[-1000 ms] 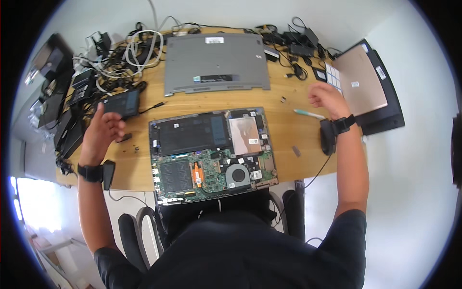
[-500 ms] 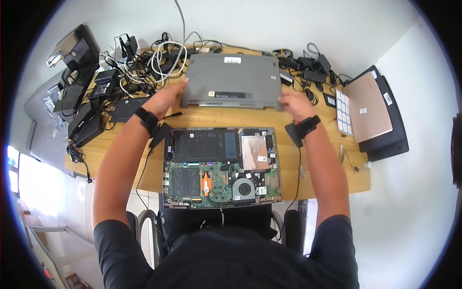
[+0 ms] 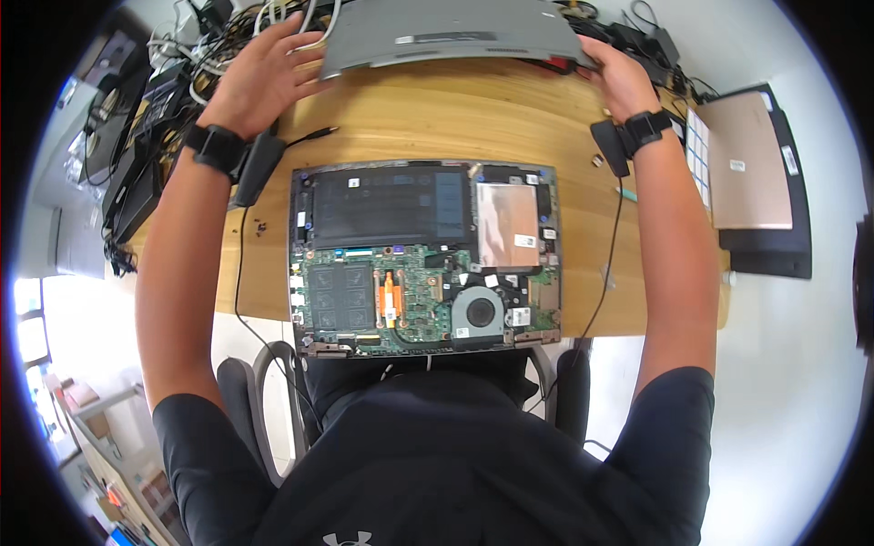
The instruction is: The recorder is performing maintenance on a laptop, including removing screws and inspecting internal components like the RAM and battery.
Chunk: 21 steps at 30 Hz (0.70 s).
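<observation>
From where I stand, I see the laptop [image 3: 510, 284] lying with its inside facing up on the wooden table [image 3: 419, 118], directly in front of the person; its near edge is at the person's lap. Inside it I can see the black battery [image 3: 391, 207], the round fan [image 3: 478, 312] and an orange part [image 3: 390, 298].

The grey cover [image 3: 446, 23] is beyond the laptop, well apart from it. The left hand [image 3: 269, 77] is beyond the laptop's far left corner, with the fingers spread and released, just beside the left end of the cover; if the fingertips touch it, I cannot tell. The right hand [image 3: 624, 77] is beyond the laptop's far right corner. Its fingers are at the cover's right corner, but I cannot tell how firmly they grasp it.

A black plug [image 3: 320, 134] lies beyond the laptop, near its far left corner. To the left of the laptop are small dark bits [image 3: 260, 227]. To its right, well apart, a pinkish lid [image 3: 742, 164] lies over a black panel [image 3: 774, 255].
</observation>
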Available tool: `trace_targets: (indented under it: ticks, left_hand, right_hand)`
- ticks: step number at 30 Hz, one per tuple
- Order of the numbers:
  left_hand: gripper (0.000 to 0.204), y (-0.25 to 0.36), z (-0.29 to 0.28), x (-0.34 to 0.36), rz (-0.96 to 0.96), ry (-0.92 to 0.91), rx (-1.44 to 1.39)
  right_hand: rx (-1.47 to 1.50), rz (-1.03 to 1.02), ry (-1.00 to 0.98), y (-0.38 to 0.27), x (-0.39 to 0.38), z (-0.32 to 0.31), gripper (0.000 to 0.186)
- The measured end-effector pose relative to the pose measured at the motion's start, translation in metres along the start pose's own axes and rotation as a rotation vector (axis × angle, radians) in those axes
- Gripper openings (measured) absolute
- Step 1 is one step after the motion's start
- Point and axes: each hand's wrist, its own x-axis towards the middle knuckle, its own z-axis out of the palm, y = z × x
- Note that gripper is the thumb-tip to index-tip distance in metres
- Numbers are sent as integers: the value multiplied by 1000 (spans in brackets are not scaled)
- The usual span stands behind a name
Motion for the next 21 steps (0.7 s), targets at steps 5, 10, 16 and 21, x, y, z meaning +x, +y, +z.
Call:
trace_targets:
  ticks: [5, 10, 16, 21]
  left_hand:
    - [41, -13, 14, -3, 28, -155, -66]
    - [28, -13, 11, -1, 121, -114, -23]
    - [24, -10, 7, -2, 138, -101, -36]
    - [23, -28, -15, 29, 184, -672, -426]
  right_hand:
    - [86, -4, -85, 21, 7, -16, 44]
    - [-290, -35, -131, 31, 7, -21, 52]
    - [-893, -151, -151, 19, 3, 4, 61]
    - [-1094, -13, -113, 13, -2, 8, 55]
